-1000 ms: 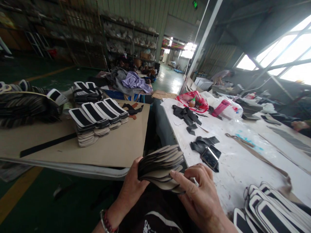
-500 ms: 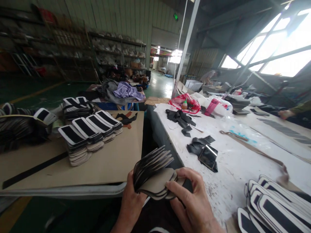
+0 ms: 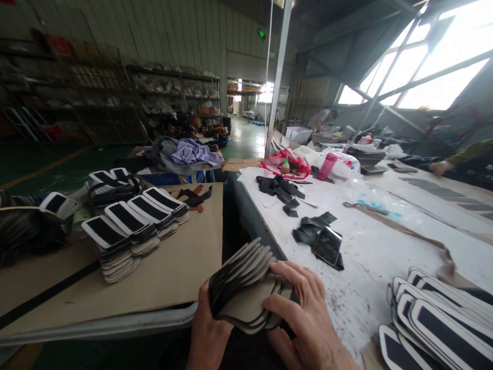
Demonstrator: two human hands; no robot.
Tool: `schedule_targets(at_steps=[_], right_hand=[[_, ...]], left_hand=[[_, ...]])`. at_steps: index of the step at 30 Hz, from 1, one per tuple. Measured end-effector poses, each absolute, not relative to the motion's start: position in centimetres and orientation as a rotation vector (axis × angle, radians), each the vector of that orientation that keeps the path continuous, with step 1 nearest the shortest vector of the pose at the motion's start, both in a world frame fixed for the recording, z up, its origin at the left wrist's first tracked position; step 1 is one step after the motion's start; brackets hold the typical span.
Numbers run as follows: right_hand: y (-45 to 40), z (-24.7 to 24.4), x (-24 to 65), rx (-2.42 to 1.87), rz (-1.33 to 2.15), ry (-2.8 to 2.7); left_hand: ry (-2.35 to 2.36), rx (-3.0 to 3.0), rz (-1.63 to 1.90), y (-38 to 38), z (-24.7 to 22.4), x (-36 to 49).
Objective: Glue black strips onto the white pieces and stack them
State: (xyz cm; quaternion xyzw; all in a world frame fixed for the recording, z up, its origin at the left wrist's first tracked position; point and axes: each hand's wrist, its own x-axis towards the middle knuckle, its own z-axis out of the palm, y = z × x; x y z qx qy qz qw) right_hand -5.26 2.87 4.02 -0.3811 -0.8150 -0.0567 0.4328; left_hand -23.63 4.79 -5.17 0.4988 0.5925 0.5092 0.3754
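Observation:
Between my hands is a fanned stack of thin beige pads with rounded ends and dark edges (image 3: pixel 246 303). My left hand (image 3: pixel 210 324) grips the stack's left end, thumb on the near side. At the other end, my right hand (image 3: pixel 304 313) pinches several loose pad ends, with its fingertips reaching over the top edges. Piles of white-rimmed pads with black centres (image 3: pixel 133 218) stand on the left table. More such pads (image 3: pixel 442 329) lie in an overlapping pile on the white table at the lower right.
Left of me is a tan-topped table (image 3: pixel 185 277). The white table (image 3: pixel 370 277) on the right bears black strips (image 3: pixel 279 190), a phone (image 3: pixel 327 245), a brown strap (image 3: pixel 408 226) and plastic bags (image 3: pixel 377 200). A dark gap separates the tables. Another person's hand (image 3: pixel 441 167) rests at far right.
My right fingers have moved up and left over the pads' upper ends. The stack is still in both hands. The view has turned slightly to the right.

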Motion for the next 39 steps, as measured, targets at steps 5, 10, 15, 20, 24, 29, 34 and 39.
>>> schedule_targets(at_steps=[5, 10, 15, 20, 24, 29, 34, 39], right_hand=[[3.2, 5.1, -5.3, -0.922, -0.183, -2.039], [3.0, 5.4, -5.3, -0.903, -0.143, -2.014], [2.7, 4.4, -5.1, -1.043, 0.073, -2.025], [2.7, 3.7, -4.9, -1.083, 0.154, -2.042], [2.8, 3.6, -4.7, -1.068, 0.178, -2.039], [3.2, 3.7, -4.6, -1.016, 0.148, -2.009], [3.2, 4.5, -4.6, -1.06, 0.053, -2.0], [3.3, 5.7, -5.0, -1.191, -0.21, -1.99]], left_hand=[[1.566, 1.219, 1.264, 4.7, -5.1, -23.7], [1.633, 1.247, 1.219, 4.6, -5.5, -23.7], [1.627, 1.218, 1.209, 4.5, -5.2, -23.5], [1.655, 1.198, 1.208, 4.5, -5.3, -23.4], [1.673, 1.199, 1.22, 4.5, -5.2, -23.3], [1.676, 1.159, 1.246, 4.3, -4.1, -22.7], [1.681, 1.142, 1.278, 4.5, -4.1, -22.4], [1.722, 1.131, 1.302, 4.7, -4.7, -22.4]])
